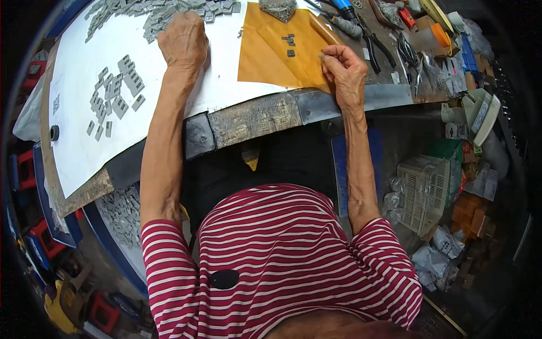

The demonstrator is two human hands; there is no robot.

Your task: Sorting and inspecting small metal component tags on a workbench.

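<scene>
My left hand is curled at the near edge of a big heap of small grey rectangular pieces on the white sheet. Its fingertips are hidden, so whatever they hold cannot be seen. Over the right part of an orange-brown sheet, my right hand pinches a small grey piece between thumb and finger. A few dark grey pieces lie on that sheet beside the hand. Farther left, a looser group of grey pieces is spread on the white sheet, some lined up in rows.
A clear bag of tiny metal parts rests on the orange-brown sheet's far edge. Pliers and other tools crowd the bench to the right. A worn wooden edge borders the bench. Below left, a blue tray holds many grey pieces.
</scene>
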